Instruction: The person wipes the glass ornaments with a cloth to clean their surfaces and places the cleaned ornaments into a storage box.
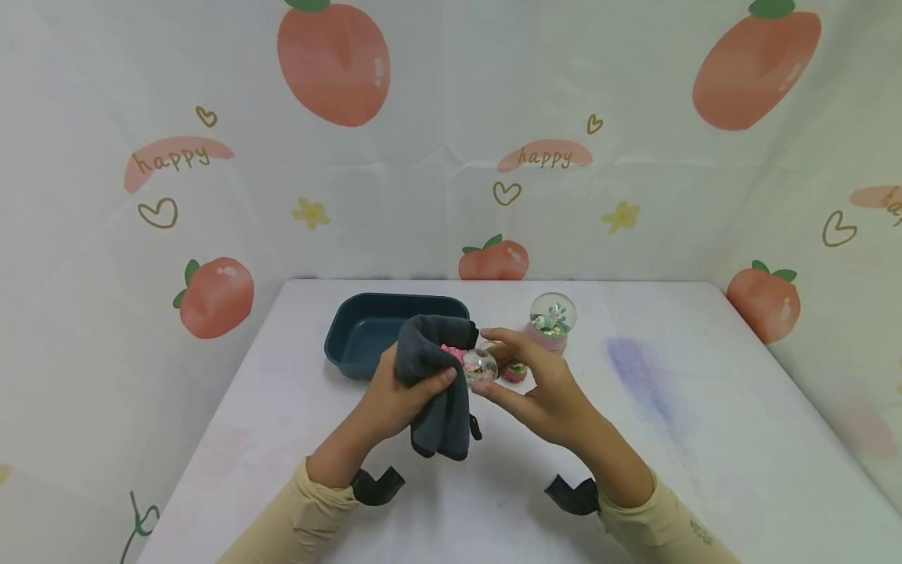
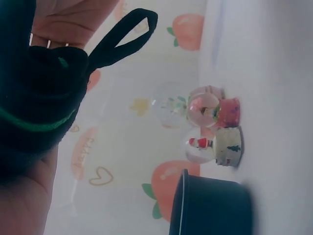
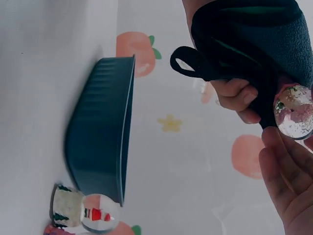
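The left hand [image 1: 405, 395] grips a folded dark blue-grey cloth [image 1: 440, 427], thumb pressed on its near side, and the cloth wraps around the pink base of a small snow globe [image 1: 481, 366]. The right hand [image 1: 539, 384] has its grip closed on that globe's clear dome, thumb at the near side and fingers at the far side. The globe is held above the tabletop [image 1: 282, 439], its dome turned right. A black loop [image 2: 101, 55] sticks out from the cloth's edge.

Beyond the hands, a dark teal basin [image 1: 340, 364] sits at far left. Just right of it stands a snow globe with a Santa figure [image 2: 227, 146] on a pale base with green trees; whether they touch cannot be told. Farther right come a small red-based globe [image 1: 516, 372] and, at the far side, a larger pink-based globe [image 1: 553, 317], all upright.

Nearer, black straps [image 1: 378, 486] show at both wrists beside beige sleeves [image 1: 303, 509]. A white backdrop [image 1: 423, 211] printed with red fruit, hearts and "happy" closes the far side.
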`<action>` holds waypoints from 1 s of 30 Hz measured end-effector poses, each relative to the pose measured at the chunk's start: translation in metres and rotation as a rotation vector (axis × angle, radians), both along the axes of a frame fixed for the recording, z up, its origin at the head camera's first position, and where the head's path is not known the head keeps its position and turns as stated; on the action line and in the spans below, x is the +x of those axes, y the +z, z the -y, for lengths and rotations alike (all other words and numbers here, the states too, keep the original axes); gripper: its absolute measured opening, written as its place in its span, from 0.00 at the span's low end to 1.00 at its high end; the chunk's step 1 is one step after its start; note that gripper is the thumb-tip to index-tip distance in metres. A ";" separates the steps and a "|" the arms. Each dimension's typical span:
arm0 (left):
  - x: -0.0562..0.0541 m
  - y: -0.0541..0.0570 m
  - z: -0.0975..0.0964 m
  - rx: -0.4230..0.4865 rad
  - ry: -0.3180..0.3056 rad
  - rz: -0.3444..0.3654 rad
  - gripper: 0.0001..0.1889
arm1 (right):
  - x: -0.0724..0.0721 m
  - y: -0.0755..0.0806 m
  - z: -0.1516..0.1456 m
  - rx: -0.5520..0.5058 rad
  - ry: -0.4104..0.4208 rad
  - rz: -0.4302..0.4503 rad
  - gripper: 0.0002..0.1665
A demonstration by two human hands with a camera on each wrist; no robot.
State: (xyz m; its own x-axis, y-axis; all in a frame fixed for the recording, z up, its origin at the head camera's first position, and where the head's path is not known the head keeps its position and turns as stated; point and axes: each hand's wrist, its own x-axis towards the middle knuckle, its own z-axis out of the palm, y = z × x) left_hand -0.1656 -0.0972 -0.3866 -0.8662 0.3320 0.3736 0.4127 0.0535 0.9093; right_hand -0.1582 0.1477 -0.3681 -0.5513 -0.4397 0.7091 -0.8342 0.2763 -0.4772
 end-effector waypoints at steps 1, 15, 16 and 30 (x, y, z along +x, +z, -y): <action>0.000 0.001 0.000 -0.005 -0.004 -0.003 0.27 | 0.001 0.000 0.000 -0.004 -0.004 0.016 0.32; -0.002 0.004 0.003 -0.009 -0.032 -0.084 0.31 | 0.001 0.004 -0.003 -0.184 0.041 -0.070 0.29; -0.002 0.004 0.004 -0.013 -0.025 -0.087 0.31 | 0.001 0.005 -0.004 -0.199 0.036 -0.076 0.28; -0.002 0.000 0.024 -0.060 0.066 -0.085 0.28 | -0.010 0.014 -0.015 -0.213 -0.075 -0.019 0.26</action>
State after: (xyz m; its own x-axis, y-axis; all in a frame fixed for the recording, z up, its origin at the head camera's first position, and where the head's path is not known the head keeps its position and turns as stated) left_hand -0.1675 -0.1209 -0.3864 -0.8530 0.2990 0.4278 0.4819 0.1367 0.8655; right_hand -0.1683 0.1626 -0.3539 -0.5625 -0.2376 0.7920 -0.8245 0.2326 -0.5158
